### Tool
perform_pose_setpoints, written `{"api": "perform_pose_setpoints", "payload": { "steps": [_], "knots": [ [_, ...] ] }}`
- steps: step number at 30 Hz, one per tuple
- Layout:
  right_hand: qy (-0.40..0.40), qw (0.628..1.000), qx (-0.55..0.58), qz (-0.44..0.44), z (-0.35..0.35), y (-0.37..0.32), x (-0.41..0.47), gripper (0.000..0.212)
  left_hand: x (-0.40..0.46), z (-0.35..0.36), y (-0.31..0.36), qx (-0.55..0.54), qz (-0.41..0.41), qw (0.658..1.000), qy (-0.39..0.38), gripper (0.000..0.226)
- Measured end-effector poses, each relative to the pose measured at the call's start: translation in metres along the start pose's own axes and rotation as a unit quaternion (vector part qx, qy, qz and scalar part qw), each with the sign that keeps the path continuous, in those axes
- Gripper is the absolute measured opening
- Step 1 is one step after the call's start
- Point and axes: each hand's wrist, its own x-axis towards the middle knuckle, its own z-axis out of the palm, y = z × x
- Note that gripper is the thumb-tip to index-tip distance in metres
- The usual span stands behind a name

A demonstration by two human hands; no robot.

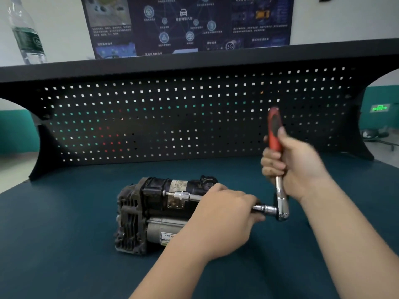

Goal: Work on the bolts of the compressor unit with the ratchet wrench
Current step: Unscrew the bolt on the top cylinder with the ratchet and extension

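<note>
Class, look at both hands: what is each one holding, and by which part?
The right hand grips the ratchet wrench by its red handle. The left hand holds the wrench's extension bar, whose socket end meets the compressor unit.

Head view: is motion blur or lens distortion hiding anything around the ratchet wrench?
Head view: the right hand and the red handle of the ratchet wrench are smeared by motion blur; the left hand, extension bar and compressor unit read fairly sharp; the wide lens bows the pegboard and shelf edge.

black pegboard [194, 117], wall poster [187, 24], teal benchtop [64, 223]
</note>
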Motion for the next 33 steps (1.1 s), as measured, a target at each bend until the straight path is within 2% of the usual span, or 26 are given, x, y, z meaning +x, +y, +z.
{"api": "perform_pose_setpoints", "payload": {
  "steps": [2,4,6,8,10,12,14,16,18,20,22,24,26,29,31,33],
  "knots": [
    [-0.110,0.991,-0.023,-0.068,0.011,-0.012,-0.010,0.028,0.003,-0.001,0.001,-0.004,-0.003,1.000,0.028,0.025],
    [-0.140,0.986,-0.036,-0.083,0.014,-0.016,-0.016,0.027,0.003,-0.003,0.000,-0.020,-0.003,0.999,0.043,0.024],
    [-0.076,0.996,-0.006,-0.047,0.012,-0.012,-0.013,0.029,0.000,-0.004,0.000,-0.007,0.005,0.999,0.047,0.024],
    [0.042,0.996,0.068,0.037,0.002,-0.003,-0.005,0.032,-0.002,-0.004,0.002,-0.001,0.007,0.999,0.051,0.025],
    [0.153,0.971,0.137,0.125,-0.010,0.005,0.001,0.033,-0.001,-0.005,0.003,-0.008,0.003,0.999,0.054,0.024],
    [0.187,0.957,0.158,0.155,-0.017,0.009,0.004,0.033,0.001,-0.006,0.001,-0.020,0.002,0.999,0.049,0.023],
    [0.126,0.982,0.109,0.093,-0.012,0.003,0.001,0.035,0.000,-0.006,0.000,-0.035,0.000,0.999,0.029,0.023],
    [-0.024,0.999,0.020,-0.041,0.001,-0.007,-0.007,0.031,0.001,-0.005,0.000,-0.023,-0.001,1.000,0.018,0.026],
    [-0.180,0.973,-0.055,-0.131,0.015,-0.013,-0.019,0.028,0.001,-0.005,0.001,-0.005,0.000,0.999,0.033,0.028],
    [-0.237,0.955,-0.083,-0.160,0.019,-0.015,-0.024,0.029,0.002,-0.006,0.002,-0.019,0.003,0.999,0.050,0.025],
    [-0.205,0.960,-0.080,-0.175,0.016,-0.010,-0.023,0.030,0.001,-0.005,0.003,-0.020,0.003,0.999,0.048,0.020],
    [-0.118,0.979,-0.057,-0.158,0.014,-0.005,-0.016,0.033,0.001,-0.004,0.003,0.010,0.003,0.999,0.039,0.018],
    [0.014,0.996,-0.018,-0.084,0.008,0.001,-0.006,0.034,-0.001,-0.001,0.003,0.030,0.002,0.999,0.031,0.016],
    [0.152,0.983,0.061,0.084,-0.011,0.014,0.006,0.038,-0.002,-0.001,0.002,0.035,0.009,0.999,0.022,0.016],
    [0.184,0.966,0.095,0.157,-0.020,0.024,0.010,0.038,-0.003,0.001,0.001,0.024,0.011,0.999,0.023,0.017],
    [0.159,0.973,0.080,0.147,-0.019,0.026,0.009,0.038,-0.003,0.002,-0.001,0.030,0.010,0.999,0.016,0.017]
  ]
}}
